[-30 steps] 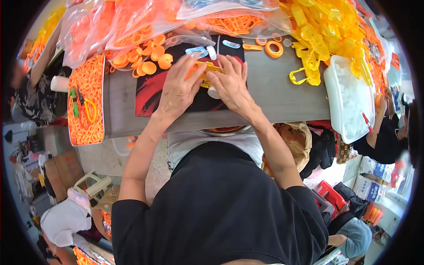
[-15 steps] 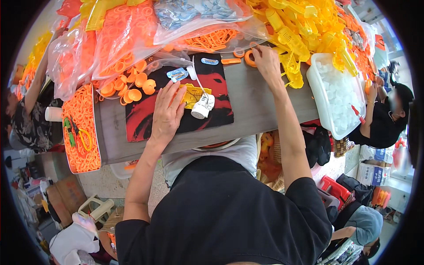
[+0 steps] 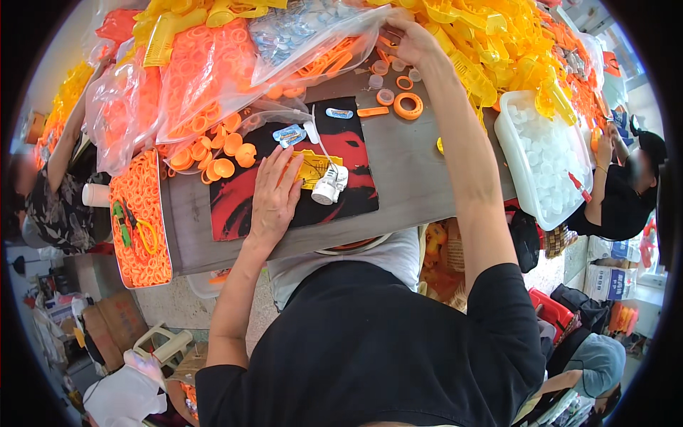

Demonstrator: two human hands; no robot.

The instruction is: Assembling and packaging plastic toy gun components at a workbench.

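Yellow shell [image 3: 311,169] partly under spread left hand [image 3: 272,203], white unit [image 3: 331,184] just rightward: could skid if nudged. At right hand [image 3: 413,44], grip unclear, clear bag [image 3: 356,53]: could spill if tugged.

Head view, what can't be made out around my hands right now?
In the head view:
Yellow shell: left end hidden by your left hand.
Right hand: whether it grips anything is unclear; its fingertips blend into the clear bag and orange parts there.
Yellow pile: top cut off by the upper edge.
Blue piece: markings too small to read.
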